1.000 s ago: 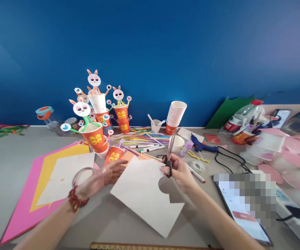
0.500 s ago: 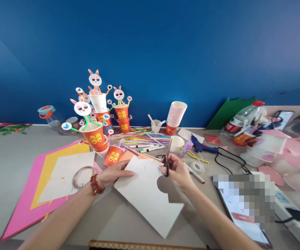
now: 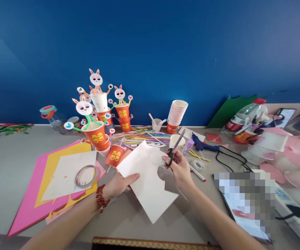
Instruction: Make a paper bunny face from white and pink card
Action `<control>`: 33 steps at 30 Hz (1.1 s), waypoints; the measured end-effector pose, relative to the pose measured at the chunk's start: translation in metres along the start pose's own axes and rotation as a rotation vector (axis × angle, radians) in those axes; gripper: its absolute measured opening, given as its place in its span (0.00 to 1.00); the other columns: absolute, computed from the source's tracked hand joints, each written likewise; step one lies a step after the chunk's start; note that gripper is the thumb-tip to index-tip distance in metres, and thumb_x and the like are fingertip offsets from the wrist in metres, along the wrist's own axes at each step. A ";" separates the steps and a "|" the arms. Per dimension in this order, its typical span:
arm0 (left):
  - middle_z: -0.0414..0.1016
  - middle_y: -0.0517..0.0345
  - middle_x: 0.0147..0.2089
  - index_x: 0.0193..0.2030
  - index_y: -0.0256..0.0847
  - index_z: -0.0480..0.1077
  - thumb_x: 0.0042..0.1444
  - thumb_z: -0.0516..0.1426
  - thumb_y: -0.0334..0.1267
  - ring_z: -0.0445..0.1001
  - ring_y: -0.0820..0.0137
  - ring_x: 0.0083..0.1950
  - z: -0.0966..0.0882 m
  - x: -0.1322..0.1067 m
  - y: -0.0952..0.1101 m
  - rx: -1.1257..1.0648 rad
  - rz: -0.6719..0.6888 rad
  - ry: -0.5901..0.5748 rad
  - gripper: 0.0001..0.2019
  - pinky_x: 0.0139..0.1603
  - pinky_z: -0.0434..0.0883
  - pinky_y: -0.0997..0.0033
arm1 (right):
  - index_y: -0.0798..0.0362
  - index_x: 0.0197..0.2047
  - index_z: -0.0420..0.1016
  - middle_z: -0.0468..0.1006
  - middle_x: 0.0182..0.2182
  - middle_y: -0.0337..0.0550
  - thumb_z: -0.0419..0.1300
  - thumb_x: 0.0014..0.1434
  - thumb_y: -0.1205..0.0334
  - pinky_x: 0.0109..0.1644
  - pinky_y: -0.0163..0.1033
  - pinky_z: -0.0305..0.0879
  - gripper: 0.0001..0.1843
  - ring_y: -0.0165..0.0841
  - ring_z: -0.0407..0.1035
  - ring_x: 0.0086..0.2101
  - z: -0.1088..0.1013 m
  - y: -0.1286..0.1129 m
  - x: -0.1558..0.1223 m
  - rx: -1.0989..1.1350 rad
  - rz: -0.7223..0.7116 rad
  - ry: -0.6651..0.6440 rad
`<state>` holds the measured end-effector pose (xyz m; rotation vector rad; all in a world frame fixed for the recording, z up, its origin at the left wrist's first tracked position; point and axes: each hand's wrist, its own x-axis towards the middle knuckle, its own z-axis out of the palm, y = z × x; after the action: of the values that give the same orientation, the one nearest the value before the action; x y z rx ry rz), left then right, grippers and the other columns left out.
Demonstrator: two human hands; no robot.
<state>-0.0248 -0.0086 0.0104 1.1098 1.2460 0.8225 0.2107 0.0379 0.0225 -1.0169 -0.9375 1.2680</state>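
Note:
My left hand grips a sheet of white paper by its left edge, thumb on top and the other fingers underneath. A faint round outline shows near the sheet's upper right, and a curved notch is cut into its right side. In my right hand is a pair of black-handled scissors, blades pointing up and away from me, apart from the paper's middle. Some right fingertips are close to the paper's right edge; whether they touch it I cannot tell.
Paper cups with rabbit faces stand at back left. Pink card and a tape roll lie left. Behind are pipe cleaners, markers and a cup stack. A blue glue gun, a bottle and a tablet are right.
The paper has turned and its lower corner has shifted left and up. My left hand has slid toward the sheet's lower left edge. The scissors now tilt to the right.

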 end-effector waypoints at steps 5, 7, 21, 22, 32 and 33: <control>0.79 0.46 0.47 0.49 0.37 0.73 0.53 0.60 0.57 0.79 0.57 0.40 0.003 -0.005 -0.008 0.020 0.077 0.117 0.26 0.29 0.78 0.65 | 0.52 0.34 0.65 0.72 0.27 0.36 0.69 0.51 0.46 0.23 0.32 0.58 0.22 0.26 0.60 0.22 -0.010 0.000 -0.008 -0.147 0.032 -0.171; 0.80 0.47 0.46 0.48 0.38 0.74 0.52 0.60 0.57 0.79 0.55 0.42 0.002 -0.008 -0.008 0.032 0.125 0.175 0.26 0.30 0.79 0.63 | 0.52 0.34 0.64 0.72 0.26 0.37 0.64 0.55 0.41 0.23 0.32 0.54 0.23 0.26 0.58 0.21 -0.016 0.005 -0.014 -0.212 0.075 -0.278; 0.78 0.51 0.55 0.49 0.41 0.76 0.53 0.61 0.54 0.72 0.54 0.61 -0.002 -0.006 -0.034 0.111 0.229 0.310 0.22 0.66 0.66 0.55 | 0.55 0.37 0.67 0.70 0.24 0.37 0.58 0.58 0.35 0.24 0.32 0.47 0.28 0.25 0.54 0.22 -0.026 0.008 -0.021 -0.261 0.173 -0.606; 0.77 0.51 0.55 0.50 0.41 0.76 0.54 0.61 0.53 0.71 0.54 0.61 -0.003 -0.006 -0.035 0.119 0.236 0.302 0.22 0.66 0.66 0.54 | 0.55 0.36 0.67 0.70 0.23 0.36 0.58 0.58 0.35 0.24 0.32 0.47 0.27 0.24 0.53 0.21 -0.026 0.006 -0.021 -0.270 0.183 -0.619; 0.80 0.55 0.51 0.54 0.45 0.75 0.54 0.62 0.54 0.73 0.55 0.60 -0.007 -0.011 -0.051 0.388 0.356 0.432 0.24 0.63 0.69 0.56 | 0.55 0.33 0.66 0.68 0.26 0.38 0.59 0.54 0.32 0.27 0.32 0.50 0.30 0.28 0.59 0.26 -0.020 0.005 -0.025 -0.312 0.216 -0.592; 0.80 0.56 0.51 0.55 0.46 0.74 0.53 0.62 0.54 0.73 0.55 0.60 -0.008 -0.012 -0.053 0.434 0.373 0.451 0.25 0.63 0.70 0.57 | 0.55 0.32 0.66 0.68 0.26 0.38 0.59 0.54 0.32 0.27 0.32 0.50 0.30 0.28 0.59 0.26 -0.020 0.006 -0.025 -0.319 0.218 -0.585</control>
<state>-0.0394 -0.0336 -0.0357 1.5964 1.6717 1.1617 0.2260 0.0120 0.0113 -1.0275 -1.5465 1.6808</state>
